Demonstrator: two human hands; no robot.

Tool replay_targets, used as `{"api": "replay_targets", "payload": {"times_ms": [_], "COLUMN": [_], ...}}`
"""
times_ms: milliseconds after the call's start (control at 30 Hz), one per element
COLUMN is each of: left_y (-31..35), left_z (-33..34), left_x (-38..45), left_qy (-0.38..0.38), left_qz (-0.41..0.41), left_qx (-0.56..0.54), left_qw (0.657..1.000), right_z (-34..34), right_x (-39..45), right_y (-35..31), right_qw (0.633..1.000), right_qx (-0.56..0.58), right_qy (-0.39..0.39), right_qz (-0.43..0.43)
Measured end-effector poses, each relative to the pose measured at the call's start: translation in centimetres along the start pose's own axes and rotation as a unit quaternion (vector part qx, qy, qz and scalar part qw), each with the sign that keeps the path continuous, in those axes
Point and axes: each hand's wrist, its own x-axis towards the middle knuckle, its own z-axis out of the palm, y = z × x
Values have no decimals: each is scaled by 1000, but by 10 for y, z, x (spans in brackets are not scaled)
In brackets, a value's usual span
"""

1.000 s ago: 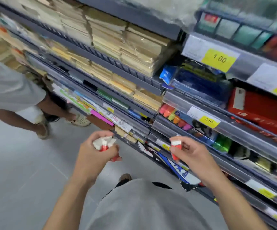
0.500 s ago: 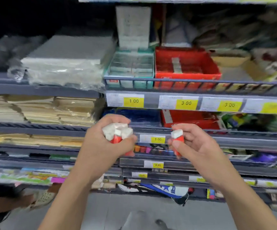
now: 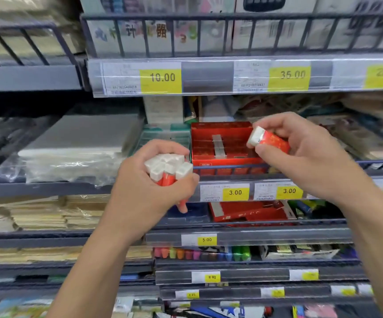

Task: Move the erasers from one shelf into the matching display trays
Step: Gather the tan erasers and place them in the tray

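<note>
My left hand [image 3: 149, 193] grips a bunch of several erasers [image 3: 168, 168], white blocks in red-orange sleeves, white ends up. My right hand [image 3: 300, 157] pinches a single eraser [image 3: 267, 140] of the same kind between thumb and fingers, held just in front of the red display tray [image 3: 222, 143]. That tray sits on the middle shelf behind a wire rail and has a grey strip across its rows. A teal display tray [image 3: 163, 138] stands directly to its left, partly hidden by my left hand.
Plastic-wrapped paper packs [image 3: 75, 154] fill the shelf left of the trays. Price labels [image 3: 235, 192] line the shelf edge below. Boxed calculators [image 3: 163, 31] stand on the shelf above behind a wire rail [image 3: 231, 18]. Highlighters [image 3: 185, 252] and red boxes [image 3: 250, 212] lie lower down.
My view has risen from the lower shelves to the tray shelf. Both hands have lifted with their erasers, the right one moving up and right in front of the red tray.
</note>
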Motion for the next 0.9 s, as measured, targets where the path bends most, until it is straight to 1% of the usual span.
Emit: {"api": "replay_targets", "payload": {"times_ms": [67,133,233,333,467,533,633,700,767,900], "left_y": [1,1,0,-1,-2,-3,-5,-6,-7,-9], "left_z": [-1,-3,-5,-7,-11,-13,-13,-14,-13,-11], "left_x": [7,13,20,26,32,34,37,38,39,41], "left_qy": [-2,-4,-1,6,7,9,9,9,8,9], "left_qz": [4,5,3,0,-3,-5,-8,-12,-16,-20], "left_qx": [-1,-2,3,-4,13,14,14,11,10,-3], "left_qw": [1000,1000,1000,1000,1000,1000,1000,1000,1000,1000], "right_z": [-8,-12,-11,-7,-7,-7,-7,-8,-10,-12], "right_x": [20,35,50,62,68,66,65,64,61,57], "right_y": [-1,-4,-7,-2,2,0,2,2,1,0], "right_qw": [998,990,968,951,939,934,932,931,928,927], "right_qx": [-63,-120,-200,-253,-271,-268,-251,-247,-244,-255], "right_qy": [-21,-73,-153,-179,-210,-234,-259,-265,-278,-271], "right_qz": [-3,1,-17,-7,7,11,38,54,50,51]}}
